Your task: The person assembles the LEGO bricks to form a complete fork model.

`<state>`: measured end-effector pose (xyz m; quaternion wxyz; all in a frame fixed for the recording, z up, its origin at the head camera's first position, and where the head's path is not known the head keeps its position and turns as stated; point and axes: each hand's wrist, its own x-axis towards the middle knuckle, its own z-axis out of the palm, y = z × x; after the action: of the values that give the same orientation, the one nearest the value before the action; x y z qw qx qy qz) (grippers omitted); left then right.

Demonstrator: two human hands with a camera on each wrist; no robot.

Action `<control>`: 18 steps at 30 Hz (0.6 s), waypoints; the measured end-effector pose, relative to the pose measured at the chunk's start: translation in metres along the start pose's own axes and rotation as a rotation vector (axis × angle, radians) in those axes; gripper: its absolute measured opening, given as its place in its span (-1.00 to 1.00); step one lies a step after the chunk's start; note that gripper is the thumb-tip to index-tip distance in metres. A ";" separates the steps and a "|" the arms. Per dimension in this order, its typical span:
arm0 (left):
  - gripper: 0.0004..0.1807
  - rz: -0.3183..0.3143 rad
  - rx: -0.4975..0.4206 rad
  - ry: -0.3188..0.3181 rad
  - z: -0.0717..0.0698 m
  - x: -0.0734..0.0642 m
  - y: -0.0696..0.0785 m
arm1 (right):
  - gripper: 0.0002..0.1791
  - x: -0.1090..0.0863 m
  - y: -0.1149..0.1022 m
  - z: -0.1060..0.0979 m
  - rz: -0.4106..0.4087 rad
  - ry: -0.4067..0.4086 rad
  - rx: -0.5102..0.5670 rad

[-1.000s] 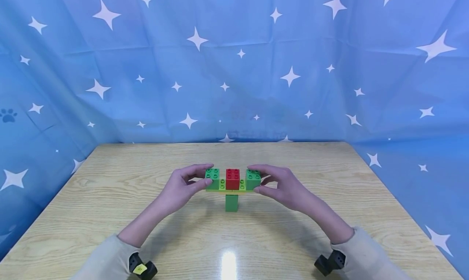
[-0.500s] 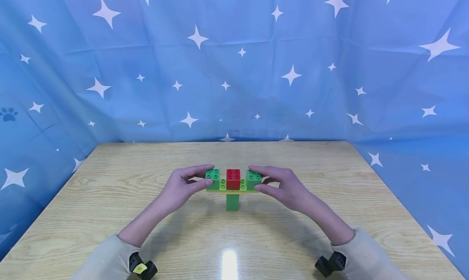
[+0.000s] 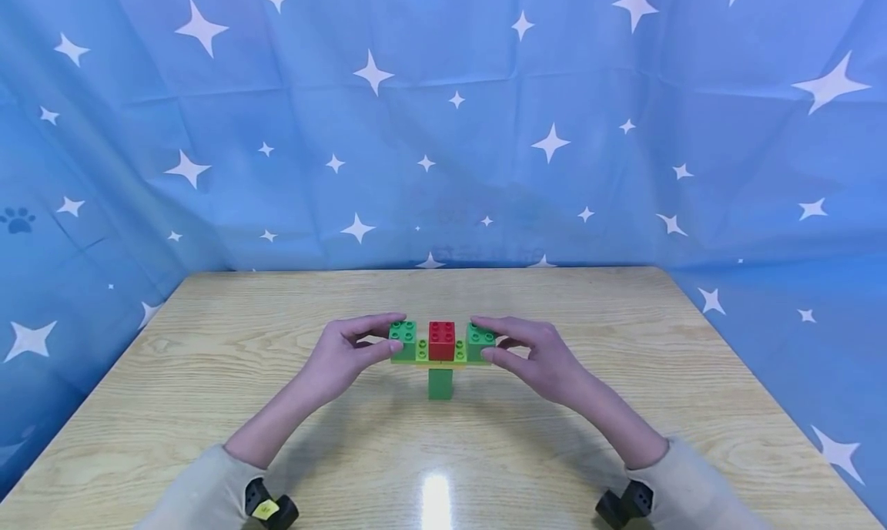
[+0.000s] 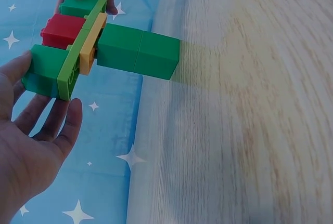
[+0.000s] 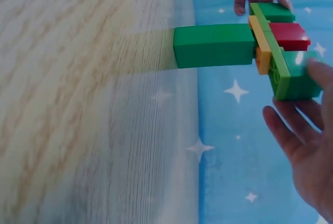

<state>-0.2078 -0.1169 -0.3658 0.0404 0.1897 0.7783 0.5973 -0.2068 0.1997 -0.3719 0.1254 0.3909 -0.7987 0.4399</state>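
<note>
A toy-brick build stands upright on the table. Its stem is two stacked green bricks (image 4: 138,51), topped by an orange plate (image 5: 260,47) and a longer lime-green layer (image 4: 78,52). Along that layer sit a left green brick (image 3: 404,343), a red brick (image 3: 441,342) in the middle and a right green brick (image 3: 478,343), with studs showing between them. My left hand (image 3: 339,360) pinches the left green brick between thumb and fingers. At the other end, my right hand (image 3: 530,354) pinches the right green brick the same way.
The wood-grain table (image 3: 291,299) reaches back to a blue curtain (image 3: 443,191) with white stars. A black device (image 3: 270,505) is strapped at the left sleeve, another black device (image 3: 625,504) at the right. Glare (image 3: 436,499) shows near the front.
</note>
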 end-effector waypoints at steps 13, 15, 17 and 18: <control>-0.55 -0.027 -0.025 -0.002 -0.001 0.001 0.000 | -0.55 0.002 0.001 0.001 0.041 0.019 -0.033; -0.55 -0.034 -0.033 -0.001 -0.001 0.001 -0.001 | -0.55 0.002 0.001 0.002 0.034 0.019 -0.035; -0.54 -0.038 -0.039 0.000 -0.001 0.001 -0.002 | -0.55 0.002 0.002 0.003 0.028 0.019 -0.039; -0.54 -0.039 -0.042 0.002 0.000 0.001 -0.002 | -0.55 0.003 0.001 0.003 0.026 0.020 -0.042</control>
<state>-0.2097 -0.1172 -0.3673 0.0553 0.1731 0.7690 0.6129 -0.2091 0.1963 -0.3732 0.1357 0.3735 -0.8115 0.4285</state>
